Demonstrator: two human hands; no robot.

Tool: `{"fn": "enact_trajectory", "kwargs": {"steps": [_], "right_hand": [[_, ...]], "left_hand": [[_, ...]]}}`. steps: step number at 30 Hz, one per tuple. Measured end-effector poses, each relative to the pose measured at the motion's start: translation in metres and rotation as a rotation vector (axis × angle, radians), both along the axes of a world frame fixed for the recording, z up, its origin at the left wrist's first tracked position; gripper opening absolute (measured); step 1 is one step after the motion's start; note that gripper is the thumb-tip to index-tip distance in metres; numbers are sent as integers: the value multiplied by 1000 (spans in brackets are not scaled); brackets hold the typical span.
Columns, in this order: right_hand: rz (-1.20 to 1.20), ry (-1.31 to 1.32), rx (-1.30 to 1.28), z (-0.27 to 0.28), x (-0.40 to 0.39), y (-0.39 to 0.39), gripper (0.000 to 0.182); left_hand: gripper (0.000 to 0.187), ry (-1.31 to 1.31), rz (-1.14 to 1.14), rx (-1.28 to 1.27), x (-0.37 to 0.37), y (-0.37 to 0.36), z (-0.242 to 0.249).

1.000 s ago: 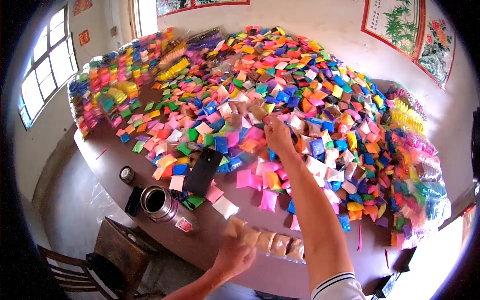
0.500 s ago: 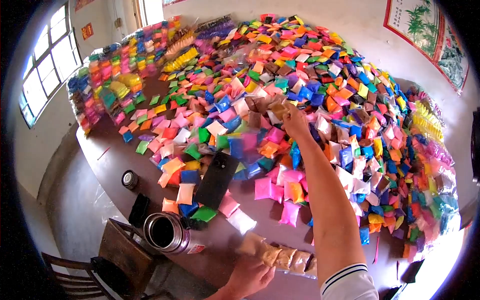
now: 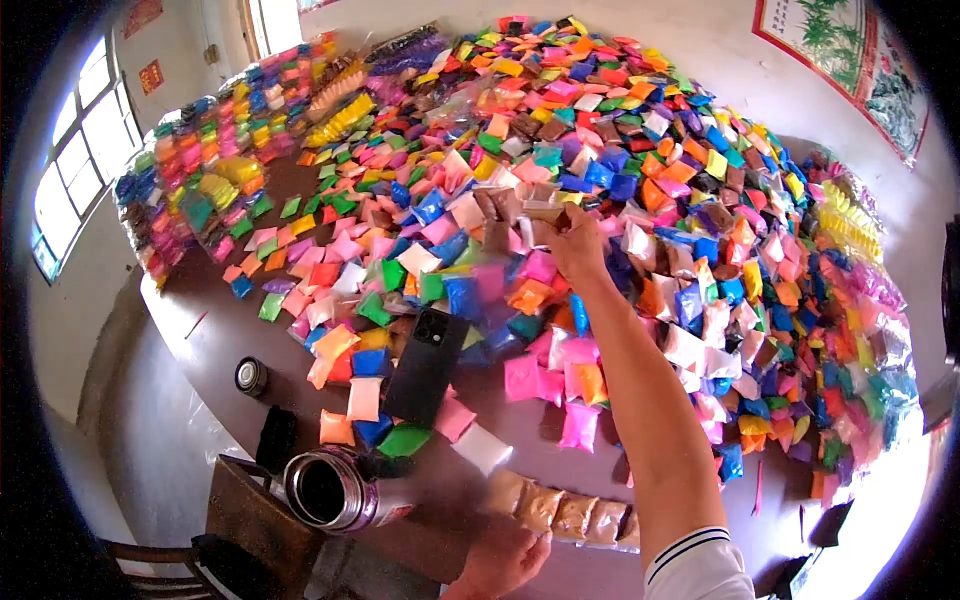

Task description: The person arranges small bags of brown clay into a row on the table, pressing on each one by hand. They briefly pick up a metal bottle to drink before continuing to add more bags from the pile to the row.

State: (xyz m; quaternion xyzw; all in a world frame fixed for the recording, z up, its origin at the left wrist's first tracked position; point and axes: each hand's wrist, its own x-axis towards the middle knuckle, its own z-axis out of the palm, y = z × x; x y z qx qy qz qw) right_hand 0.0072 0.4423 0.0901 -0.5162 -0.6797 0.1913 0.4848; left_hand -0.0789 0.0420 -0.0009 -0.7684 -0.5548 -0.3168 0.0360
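Tan packet (image 3: pixel 543 211) pinched in right hand (image 3: pixel 577 250), high over the coloured packets.

Right fingers (image 3: pixel 560 228) closed narrow on the packet's lower edge, arm stretched far across the brown table (image 3: pixel 215 310). Left hand (image 3: pixel 500 560) low at the near table edge, fingertips (image 3: pixel 532 548) touching the row of tan packets (image 3: pixel 570 515); how far open, cannot tell. Black phone (image 3: pixel 428 352) and metal flask (image 3: pixel 325 490) just left.

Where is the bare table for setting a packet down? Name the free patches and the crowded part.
Bare brown table runs along the near-left edge, between the loose packets and the small round lid. A thinner strip lies between the tan packet row and the pink packets above. Around the right hand, the packet pile covers everything.
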Motion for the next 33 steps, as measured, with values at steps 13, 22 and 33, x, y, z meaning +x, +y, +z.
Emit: {"fn": "enact_trajectory", "kwargs": {"steps": [13,22,33], "right_hand": [[325,188,-296,3,99,-295,19],[228,112,-75,-26,145,-449,29],[24,880,-309,-58,167,-506,40]], "left_hand": [[29,-429,-201,-165,-15,-8,1],[31,-714,-194,-312,21,-56,1],[31,-580,-325,-483,100,-80,14]]}}
